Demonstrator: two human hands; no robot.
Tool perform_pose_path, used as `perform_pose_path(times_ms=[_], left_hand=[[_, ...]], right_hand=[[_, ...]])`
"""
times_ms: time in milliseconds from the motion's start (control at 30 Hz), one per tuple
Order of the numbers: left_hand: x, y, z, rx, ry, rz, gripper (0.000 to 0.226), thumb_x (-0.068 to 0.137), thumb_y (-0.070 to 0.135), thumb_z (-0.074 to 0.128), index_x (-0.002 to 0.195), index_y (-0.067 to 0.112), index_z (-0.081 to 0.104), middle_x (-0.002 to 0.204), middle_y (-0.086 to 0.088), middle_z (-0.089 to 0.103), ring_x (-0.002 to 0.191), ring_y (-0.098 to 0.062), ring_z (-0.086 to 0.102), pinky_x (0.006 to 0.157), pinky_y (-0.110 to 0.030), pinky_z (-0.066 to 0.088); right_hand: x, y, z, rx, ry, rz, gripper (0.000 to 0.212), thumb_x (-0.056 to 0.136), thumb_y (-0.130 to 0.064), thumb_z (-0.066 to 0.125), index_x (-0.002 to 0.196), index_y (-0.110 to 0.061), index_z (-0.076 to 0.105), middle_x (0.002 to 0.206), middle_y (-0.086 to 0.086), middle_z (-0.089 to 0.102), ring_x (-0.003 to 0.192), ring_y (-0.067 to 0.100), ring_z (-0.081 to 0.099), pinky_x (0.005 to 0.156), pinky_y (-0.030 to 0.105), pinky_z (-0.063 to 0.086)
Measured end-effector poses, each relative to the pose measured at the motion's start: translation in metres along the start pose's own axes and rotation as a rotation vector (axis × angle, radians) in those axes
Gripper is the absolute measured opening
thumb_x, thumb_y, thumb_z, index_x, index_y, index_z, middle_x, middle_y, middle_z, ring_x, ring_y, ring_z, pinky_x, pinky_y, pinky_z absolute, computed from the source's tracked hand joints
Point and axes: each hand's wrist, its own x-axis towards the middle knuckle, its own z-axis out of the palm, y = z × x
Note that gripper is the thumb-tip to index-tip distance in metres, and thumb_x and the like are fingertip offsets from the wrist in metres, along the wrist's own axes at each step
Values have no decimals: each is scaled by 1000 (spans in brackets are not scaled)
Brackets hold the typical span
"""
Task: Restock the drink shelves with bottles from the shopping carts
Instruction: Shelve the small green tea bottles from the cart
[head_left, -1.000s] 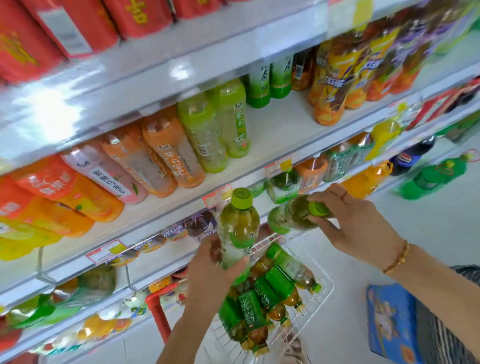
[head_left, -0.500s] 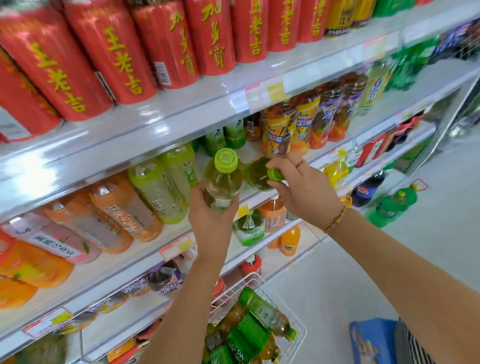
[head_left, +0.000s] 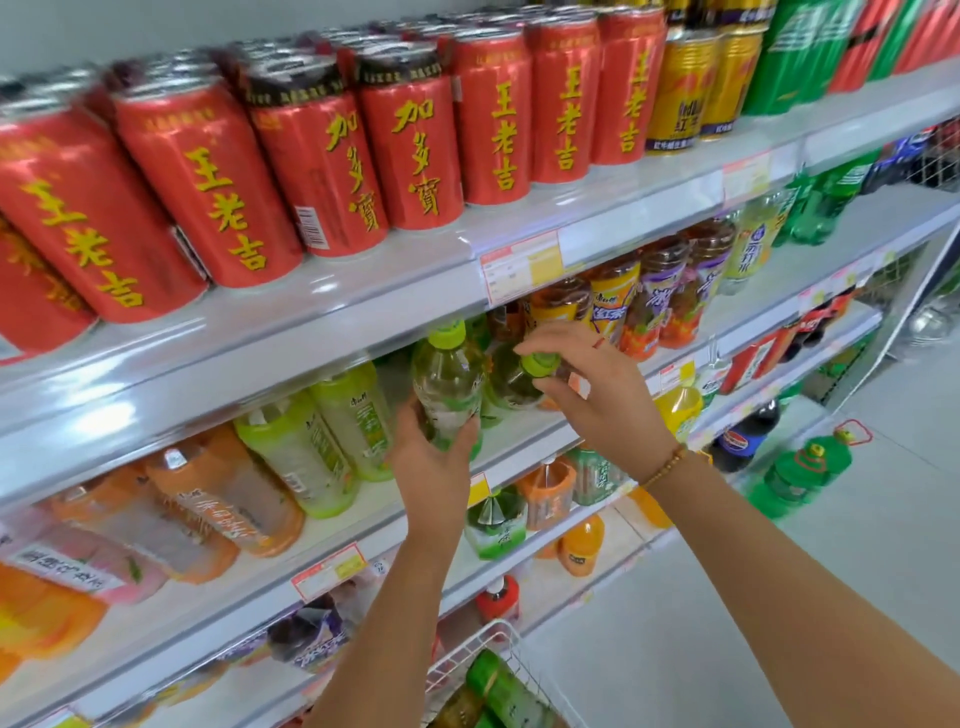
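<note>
Below the red cans, at the next shelf down, both hands are occupied, each clamped on its own bottle. The left hand wraps round the lower body of a green-capped tea bottle held nearly upright. A grip that low probably lets the base be set down first and slid back. The right hand, with a beaded bracelet at its wrist, pinches a second bottle by its green cap, the body leaning away into the shelf. Holding it by the top likely keeps the fingers out of the tight gap under the cans' shelf.

The two bottles sit just beside each other in the open stretch beneath the cans, next to a row of pale green bottles. Whether either base already rests on the shelf cannot be told. Far beneath the cans, at the bottom edge of the view, the white wire shopping cart holds more green-labelled bottles.

Half a second ago both bottles were in front of the shelf's lip; now they are over it and deeper under the cans. A second ago they were just above the cart. The grips look unchanged, and less of the cart shows.
</note>
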Motion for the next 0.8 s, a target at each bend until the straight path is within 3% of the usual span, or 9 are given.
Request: perform_pose_path(times_ms=[100, 167, 267, 333, 400, 533, 700, 800], left_hand=[[8, -6, 6, 22, -22, -37, 53, 75, 13, 77, 122, 7, 51, 112, -4, 65, 102, -17, 63, 92, -34, 51], [9, -7, 9, 5, -42, -66, 51, 76, 11, 76, 121, 8, 52, 109, -2, 66, 100, -14, 63, 90, -28, 50], [13, -13, 14, -36, -3, -122, 47, 79, 18, 74, 121, 11, 54, 107, -1, 67, 98, -15, 64, 88, -28, 51], [21, -17, 20, -42, 66, -157, 51, 79, 30, 73, 123, 13, 55, 108, -1, 66, 99, -18, 63, 90, -37, 52], [32, -20, 27, -11, 118, -181, 56, 77, 37, 72, 125, 15, 55, 108, -3, 66, 101, -22, 61, 90, -43, 51], [46, -22, 41, -16, 202, -169, 57, 83, 24, 70, 133, 9, 49, 124, -8, 62, 116, -23, 57, 99, -43, 45], [52, -35, 51, -16, 246, -208, 50, 89, 20, 63, 133, 5, 48, 125, -8, 61, 116, -20, 57, 100, -33, 44], [51, -46, 54, 19, 251, -332, 41, 93, 18, 57, 129, 0, 50, 125, -14, 60, 116, -27, 56, 98, -32, 43]], right_hand=[[-8, 6, 14, 250, 128, 206, 41, 85, -8, 61, 120, -29, 56, 120, -16, 54, 108, 13, 57, 87, 39, 53], [-7, 8, 19, 313, 186, 261, 43, 84, -11, 59, 120, -35, 53, 121, -17, 52, 110, 15, 57, 85, 42, 53], [0, 3, 25, 193, 175, 177, 43, 84, -5, 60, 121, -25, 55, 117, -11, 53, 107, 7, 54, 89, 27, 49], [3, -1, 32, 94, 143, 119, 41, 83, 0, 61, 121, -17, 56, 118, -3, 54, 104, 5, 51, 87, 17, 45], [2, -1, 40, 72, 145, 115, 39, 84, 1, 60, 120, -14, 56, 119, 0, 54, 108, 5, 50, 91, 20, 44], [-9, 9, 53, 113, 257, 111, 35, 83, 5, 60, 114, -11, 56, 114, -4, 52, 109, 8, 50, 92, 32, 47], [-19, 18, 66, 114, 341, 159, 36, 84, 6, 60, 114, -13, 52, 113, -14, 45, 106, 9, 49, 88, 25, 47], [-26, 24, 75, 108, 347, 165, 35, 83, 8, 60, 112, -10, 54, 113, 0, 50, 106, 11, 50, 89, 20, 45]])
